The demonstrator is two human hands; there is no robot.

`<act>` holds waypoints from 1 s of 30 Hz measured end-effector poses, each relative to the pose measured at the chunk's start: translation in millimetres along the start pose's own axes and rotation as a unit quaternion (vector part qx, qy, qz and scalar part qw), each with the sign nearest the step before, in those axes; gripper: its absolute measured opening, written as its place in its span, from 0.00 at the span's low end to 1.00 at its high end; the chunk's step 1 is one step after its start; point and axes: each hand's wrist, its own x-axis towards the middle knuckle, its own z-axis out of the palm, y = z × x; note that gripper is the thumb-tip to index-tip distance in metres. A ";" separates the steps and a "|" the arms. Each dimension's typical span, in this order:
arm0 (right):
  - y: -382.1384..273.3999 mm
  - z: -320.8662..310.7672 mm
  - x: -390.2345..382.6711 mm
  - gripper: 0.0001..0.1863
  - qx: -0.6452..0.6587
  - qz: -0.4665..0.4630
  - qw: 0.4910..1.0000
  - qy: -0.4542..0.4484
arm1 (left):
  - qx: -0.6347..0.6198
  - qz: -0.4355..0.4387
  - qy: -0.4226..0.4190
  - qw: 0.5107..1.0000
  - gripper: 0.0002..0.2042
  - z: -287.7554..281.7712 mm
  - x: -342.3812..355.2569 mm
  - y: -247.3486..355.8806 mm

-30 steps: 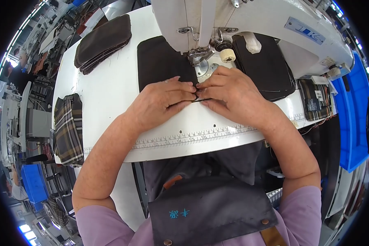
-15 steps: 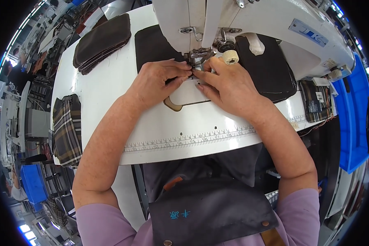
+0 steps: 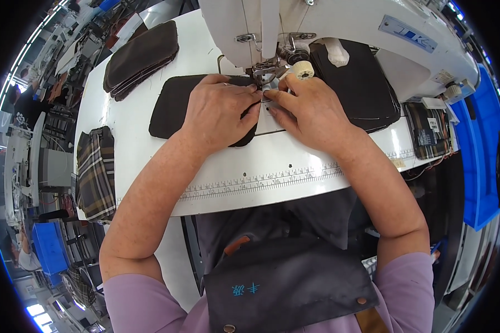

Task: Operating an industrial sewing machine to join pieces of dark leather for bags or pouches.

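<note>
We saw few such items. A slim rectangular nameplate (image 3: 406, 36), blue with pale lettering, sat on the white sewing machine arm (image 3: 372, 33) at the upper right of the frame. A printed ruler strip (image 3: 261, 180), white with dark marks, ran along the front edge of the counter (image 3: 150, 139) across the middle. At the lower centre, a small patch of blue characters (image 3: 245, 289) marked the dark apron (image 3: 283, 283). We found no packages or screens.

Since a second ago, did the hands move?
Yes. Both hands, left hand and right hand, slid away from the table's ruler edge, up toward the sewing machine needle.
</note>
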 end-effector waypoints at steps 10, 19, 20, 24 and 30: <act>1.6 -3.3 -3.9 0.08 0.024 -0.041 0.998 0.034 | -0.168 -0.103 0.044 0.979 0.14 11.6 -9.0 13.3; -1.6 -10.3 -11.0 0.07 0.065 -0.087 0.994 0.034 | -0.302 -0.122 -0.023 0.945 0.18 -7.4 -17.4 0.3; -1.4 -10.2 -11.9 0.06 0.069 -0.098 0.992 0.036 | -0.317 -0.102 -0.044 0.942 0.20 -12.3 -19.6 2.5; -1.1 -11.8 -14.3 0.12 0.090 -0.106 0.990 0.020 | -0.242 -0.055 -0.051 0.967 0.21 -18.7 -34.4 15.3; -1.9 -13.6 -10.8 0.12 0.083 -0.106 0.991 -0.002 | -0.326 -0.092 -0.036 0.940 0.07 -18.9 -37.9 7.6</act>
